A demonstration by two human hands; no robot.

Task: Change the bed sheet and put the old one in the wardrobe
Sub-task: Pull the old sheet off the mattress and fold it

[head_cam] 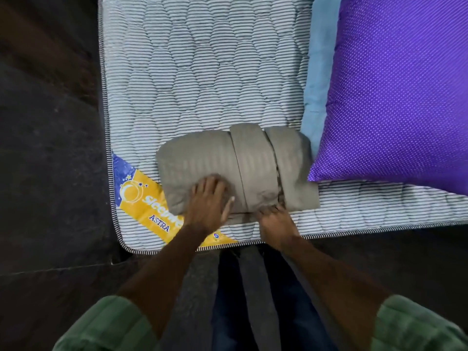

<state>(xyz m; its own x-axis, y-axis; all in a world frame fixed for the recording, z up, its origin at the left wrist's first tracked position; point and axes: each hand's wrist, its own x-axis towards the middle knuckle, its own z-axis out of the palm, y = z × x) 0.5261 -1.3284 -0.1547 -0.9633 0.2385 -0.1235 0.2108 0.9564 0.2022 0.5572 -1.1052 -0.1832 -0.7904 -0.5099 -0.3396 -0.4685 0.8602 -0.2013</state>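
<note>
A bare striped mattress point(202, 72) fills the view, its corner at the left. Near that corner lies a folded grey bed sheet point(228, 168). The left hand point(207, 201) presses flat on it, fingers spread, probably to steady it. The right hand point(274, 216) curls its fingers into the bundle's near edge, seemingly to loosen it. A purple pillow point(395, 97) lies just beside, at right.

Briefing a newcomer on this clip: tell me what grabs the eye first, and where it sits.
The purple dotted pillow fills the upper right. At the bare striped mattress's near edge lies a folded grey sheet, the left hand flat on it, the right hand at its edge. A yellow-and-blue brand label marks the mattress's near left corner.
</note>
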